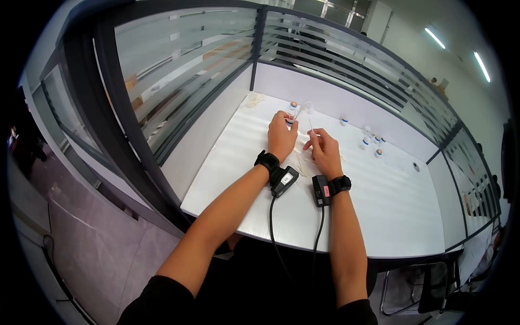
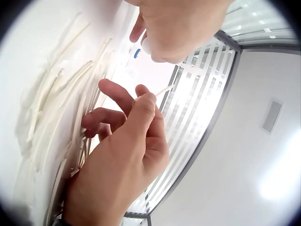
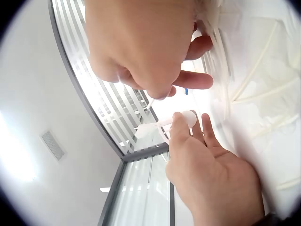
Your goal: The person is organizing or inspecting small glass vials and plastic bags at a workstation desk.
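Black nearest of all, in the short sleeves [image 1: 170,290] at the bottom edge, then black again in the wrist straps [image 1: 264,159], complete with small camera boxes [image 1: 284,182] and trailing cables [image 1: 272,227]. Up now to the right hand [image 1: 324,151], pinching a thin white stick [image 2: 164,90] between thumb and fingertips. Across to the left hand [image 1: 281,136], curled round a small white container [image 3: 189,118], just beside the stick and above the left half of the desk [image 1: 401,216]. White and glossy, this desk, with a loose heap of pale, slender strips [image 1: 301,163] under and beside both hands. Farther back, on to an orange-capped bottle [image 1: 293,104] just beyond the left hand, next to some clear plastic [image 1: 307,107]. Over to the right, a scatter of small vials [image 1: 378,154] with blue collars, then a round hole [image 1: 416,167] near the desk's right side. At the back, a pale partition panel [image 1: 346,105], topped with dark-framed glass [image 1: 346,57] in frosted stripes. Out past the left side, grey floor [image 1: 103,238]. And farthest, high at right, two bright strip lights [image 1: 435,38].
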Motion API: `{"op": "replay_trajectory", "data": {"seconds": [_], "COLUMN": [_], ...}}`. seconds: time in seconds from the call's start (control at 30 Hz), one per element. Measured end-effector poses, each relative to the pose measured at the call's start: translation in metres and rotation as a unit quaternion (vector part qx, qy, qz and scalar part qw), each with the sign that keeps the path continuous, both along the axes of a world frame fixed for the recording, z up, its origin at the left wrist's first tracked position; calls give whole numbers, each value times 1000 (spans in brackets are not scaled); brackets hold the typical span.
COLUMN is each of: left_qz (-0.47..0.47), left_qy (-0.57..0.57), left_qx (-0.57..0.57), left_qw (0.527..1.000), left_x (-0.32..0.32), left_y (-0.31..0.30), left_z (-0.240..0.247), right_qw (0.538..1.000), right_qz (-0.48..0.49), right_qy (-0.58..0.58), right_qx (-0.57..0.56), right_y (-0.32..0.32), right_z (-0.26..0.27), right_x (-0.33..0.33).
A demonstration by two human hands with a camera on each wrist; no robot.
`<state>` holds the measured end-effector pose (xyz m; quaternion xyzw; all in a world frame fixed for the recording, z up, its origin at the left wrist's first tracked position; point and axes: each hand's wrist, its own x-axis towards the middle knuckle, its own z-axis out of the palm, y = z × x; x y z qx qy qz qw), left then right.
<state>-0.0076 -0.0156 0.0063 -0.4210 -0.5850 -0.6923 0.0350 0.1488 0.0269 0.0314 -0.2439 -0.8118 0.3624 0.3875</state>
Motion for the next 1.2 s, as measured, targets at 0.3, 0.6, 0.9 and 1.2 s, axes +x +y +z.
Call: {"op": "replay_trajectory", "data": {"seconds": [0.3,0.6,0.9,1.2], "left_qz": [-25,31,50,-4], "left_qy": [-77,-31,19,16], "left_qx": [-17,-41,20,34], "left_qw": [997,998,998,999], "left_x": [8,1,-1,3], "left_y": [-12,-9,-8,-12], "left_z": [13,6,4,11], "right_qw": [999,999,982,969], "right_qz": [-5,33,110,138], "right_qy": [-34,7,71,65], "right_qx": [18,-32,-137,-197], "right_y": [5,4,12,11], "right_z": [0,-1,1,3], "right_x": [1,0,4,6]}}
